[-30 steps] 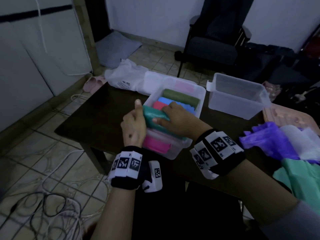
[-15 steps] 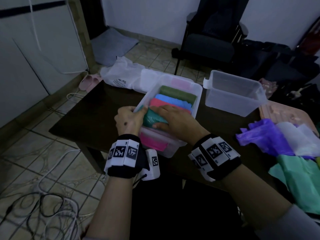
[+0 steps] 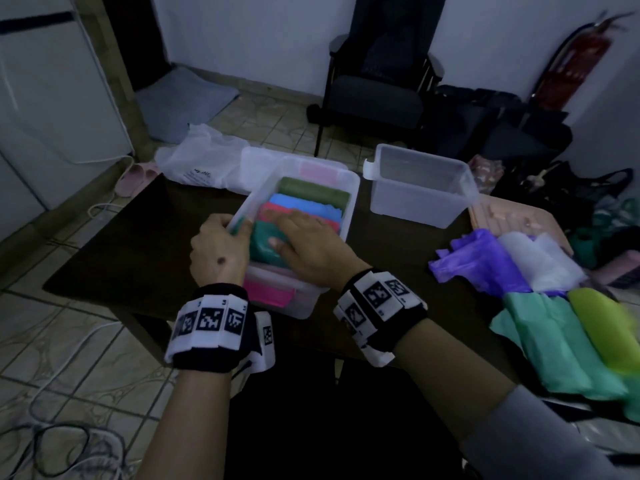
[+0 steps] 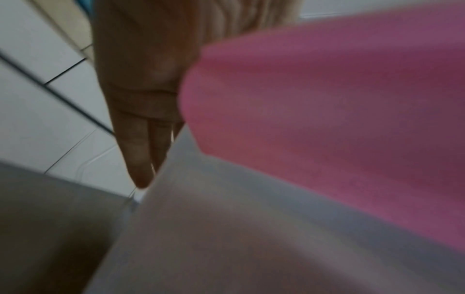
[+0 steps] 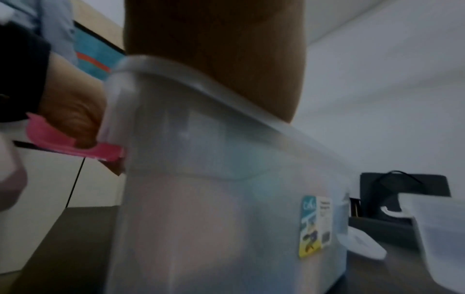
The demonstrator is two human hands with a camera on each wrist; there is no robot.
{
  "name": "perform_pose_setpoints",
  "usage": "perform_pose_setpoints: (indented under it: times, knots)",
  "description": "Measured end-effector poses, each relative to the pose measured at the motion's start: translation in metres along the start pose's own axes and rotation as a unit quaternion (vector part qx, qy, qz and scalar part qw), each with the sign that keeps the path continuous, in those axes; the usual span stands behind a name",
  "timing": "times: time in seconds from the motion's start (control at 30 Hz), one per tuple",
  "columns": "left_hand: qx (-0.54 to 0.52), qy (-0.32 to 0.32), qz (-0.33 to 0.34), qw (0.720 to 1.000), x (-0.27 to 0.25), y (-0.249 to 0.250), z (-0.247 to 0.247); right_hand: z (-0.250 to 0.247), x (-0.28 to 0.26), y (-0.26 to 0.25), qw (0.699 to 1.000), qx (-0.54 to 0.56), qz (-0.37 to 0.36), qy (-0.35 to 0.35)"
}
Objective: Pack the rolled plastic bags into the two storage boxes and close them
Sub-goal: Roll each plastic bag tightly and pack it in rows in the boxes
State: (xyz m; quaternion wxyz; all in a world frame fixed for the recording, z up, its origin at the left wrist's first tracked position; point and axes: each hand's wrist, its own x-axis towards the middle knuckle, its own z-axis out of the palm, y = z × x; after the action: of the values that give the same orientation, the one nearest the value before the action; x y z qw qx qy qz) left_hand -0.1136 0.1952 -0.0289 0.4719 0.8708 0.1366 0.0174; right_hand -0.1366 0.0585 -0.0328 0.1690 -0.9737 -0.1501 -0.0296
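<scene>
Both hands work at the near storage box (image 3: 348, 199), a clear tub on the dark counter (image 3: 138, 244). The right hand (image 3: 308, 244) lies flat on a teal rolled bag (image 3: 265, 242) at the near end of the box, fingers straight and pressing down, thumb laid along the roll's near edge; this grip is released, not curled round anything. The left hand (image 3: 216, 249) sits just to the left of the roll at the box's left rim, with its fingers curled over the rim and touching the teal plastic there; whether that grip pinches the bag or only the rim cannot be told. In the left wrist view the fingers (image 4: 141, 139) point down alongside the box wall.

Beyond the right hand, further into the box, lie a red roll (image 3: 277, 211), a blue roll (image 3: 304, 206) and a green roll (image 3: 313, 190), side by side. Below the hands, a pink latch (image 3: 268, 294) hangs on the box's near wall.

Well to the right of the grip, the second storage box (image 3: 420, 192) stands open, and loose purple, white and green bags (image 3: 540, 306) lie spread at the counter's right edge.
</scene>
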Motion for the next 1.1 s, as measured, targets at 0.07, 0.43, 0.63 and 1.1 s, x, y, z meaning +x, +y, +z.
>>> perform_pose_setpoints:
  times: [0.07,0.43,0.63,1.1]
  knots:
    - [0.035,0.027,0.054,0.998,-0.005,0.003,0.001,0.000,-0.005,0.002,0.990,0.105,-0.005,0.099]
    - [0.002,-0.082,0.373,0.924,-0.103,0.064,0.070,-0.011,-0.096,0.083,0.956,0.125,0.140,0.224]
    - [0.163,-0.313,0.305,0.885,-0.140,0.055,0.155,-0.042,-0.172,0.145,0.885,-0.027,0.397,0.242]
    - [0.354,-0.306,0.318,0.825,-0.149,0.005,0.217,-0.085,-0.283,0.251,0.646,-0.039,0.756,0.098]
